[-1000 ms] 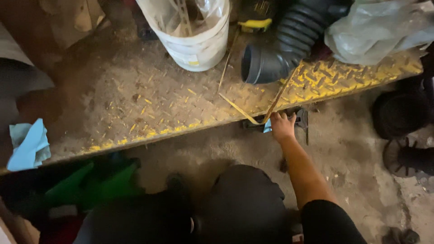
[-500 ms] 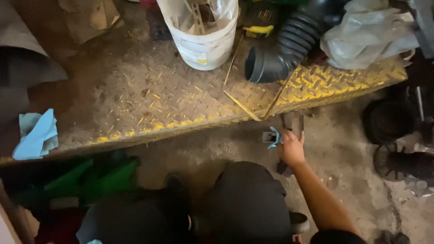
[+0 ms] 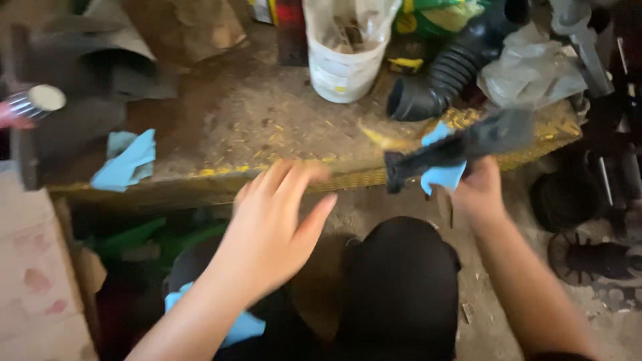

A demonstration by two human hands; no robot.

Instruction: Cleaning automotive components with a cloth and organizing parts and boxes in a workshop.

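Observation:
My right hand (image 3: pixel 478 194) is raised in front of the metal step and grips a long dark tool (image 3: pixel 461 147) together with a light blue cloth (image 3: pixel 441 175). The tool is blurred and points left and slightly down. My left hand (image 3: pixel 274 224) is lifted in the middle of the view, fingers spread, palm down, holding nothing, a short way left of the tool's dark tip. My dark-clad knees (image 3: pixel 398 281) are below both hands.
A worn yellow-edged tread-plate step (image 3: pixel 254 127) carries a white bucket (image 3: pixel 344 63), a black ribbed hose (image 3: pixel 445 83), clear plastic bags (image 3: pixel 528 73) and a blue rag (image 3: pixel 127 160). Green parts (image 3: pixel 144 237) lie under the step. A cardboard box (image 3: pixel 33 281) stands at left, dark round parts (image 3: pixel 568 200) at right.
My right hand has come up from the floor by the step's edge, now carrying the dark tool and blue cloth. My left hand has risen into view. The camera has moved closer.

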